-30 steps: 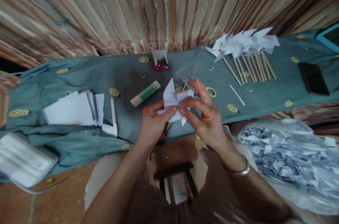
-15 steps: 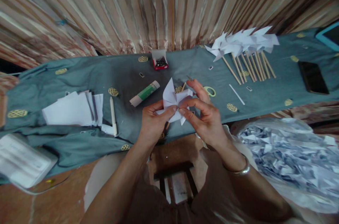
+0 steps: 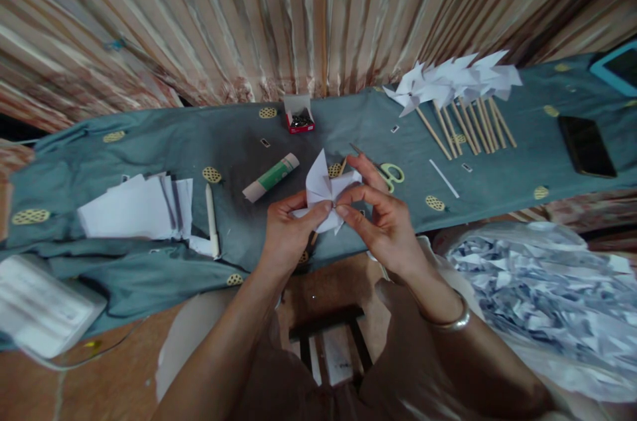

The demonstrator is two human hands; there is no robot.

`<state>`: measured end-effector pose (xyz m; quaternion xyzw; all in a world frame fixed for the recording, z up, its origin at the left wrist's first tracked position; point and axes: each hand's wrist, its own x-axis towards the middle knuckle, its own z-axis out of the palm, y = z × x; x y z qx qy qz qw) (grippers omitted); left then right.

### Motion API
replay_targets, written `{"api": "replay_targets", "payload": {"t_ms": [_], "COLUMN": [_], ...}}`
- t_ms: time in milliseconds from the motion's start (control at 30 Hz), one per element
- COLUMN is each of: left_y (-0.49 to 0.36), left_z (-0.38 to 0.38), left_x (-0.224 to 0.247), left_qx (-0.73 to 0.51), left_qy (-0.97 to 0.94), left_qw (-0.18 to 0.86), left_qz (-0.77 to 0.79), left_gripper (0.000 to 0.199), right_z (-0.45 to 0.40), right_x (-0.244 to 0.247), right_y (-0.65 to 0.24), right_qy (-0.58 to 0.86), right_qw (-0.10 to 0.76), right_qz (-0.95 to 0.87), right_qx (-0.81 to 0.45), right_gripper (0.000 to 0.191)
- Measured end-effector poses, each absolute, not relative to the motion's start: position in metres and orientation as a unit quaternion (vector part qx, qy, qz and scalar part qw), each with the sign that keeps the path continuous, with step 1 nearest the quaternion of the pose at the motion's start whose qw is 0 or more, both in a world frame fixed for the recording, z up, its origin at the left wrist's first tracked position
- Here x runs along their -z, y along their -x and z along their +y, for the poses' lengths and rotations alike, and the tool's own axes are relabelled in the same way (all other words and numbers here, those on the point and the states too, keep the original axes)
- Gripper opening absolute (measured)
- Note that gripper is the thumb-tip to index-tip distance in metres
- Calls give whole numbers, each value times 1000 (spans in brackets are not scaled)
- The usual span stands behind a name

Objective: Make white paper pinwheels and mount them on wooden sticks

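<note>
A white paper pinwheel (image 3: pixel 321 190) is held between both hands over the cloth-covered table. My left hand (image 3: pixel 291 222) grips its left side, thumb near the centre. The thumb and index finger of my right hand (image 3: pixel 381 215) pinch at the pinwheel's centre; whether a pin is there is too small to tell. A wooden stick (image 3: pixel 313 238) shows partly below the paper. Green-handled scissors (image 3: pixel 393 174) lie behind my right fingers. Beyond the hands stand a glue stick (image 3: pixel 271 177), lying on its side, and an open red box of small metal pieces (image 3: pixel 300 121).
Finished pinwheels on sticks (image 3: pixel 458 85) lie at the back right, near a phone (image 3: pixel 587 145). Paper sheets (image 3: pixel 134 208) and a white pen (image 3: pixel 212 222) are on the left. A bag of paper scraps (image 3: pixel 542 301) stands at the right front.
The right hand's raised fingers have lowered slightly, and more of the scissors' handles shows. Both hands stay on the pinwheel.
</note>
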<state>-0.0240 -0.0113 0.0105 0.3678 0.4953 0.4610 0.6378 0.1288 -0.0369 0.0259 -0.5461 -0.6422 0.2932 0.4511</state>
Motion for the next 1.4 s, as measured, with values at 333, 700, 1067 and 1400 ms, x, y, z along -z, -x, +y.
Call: {"api": "replay_targets", "payload": {"t_ms": [333, 700, 1067, 1400], "left_y": [21, 20, 20, 19], "left_z": [-10, -9, -6, -3], "left_x": [-12, -4, -8, -11], "left_qx": [-468, -470, -454, -459], "left_qy": [-357, -335, -358, -333], "left_qw": [633, 649, 631, 648], "left_qz": [503, 496, 517, 508], "left_gripper": [25, 27, 34, 30], "right_z": [-34, -31, -25, -23], "right_x": [-18, -10, -8, -3], "right_y": [-129, -132, -131, -130], "right_qy": [543, 533, 528, 534], "right_qw": [474, 493, 503, 541], "right_qz": [-602, -535, -503, -493], "right_qx": [-345, -432, -464, -423], "right_gripper": [7, 10, 16, 20]}}
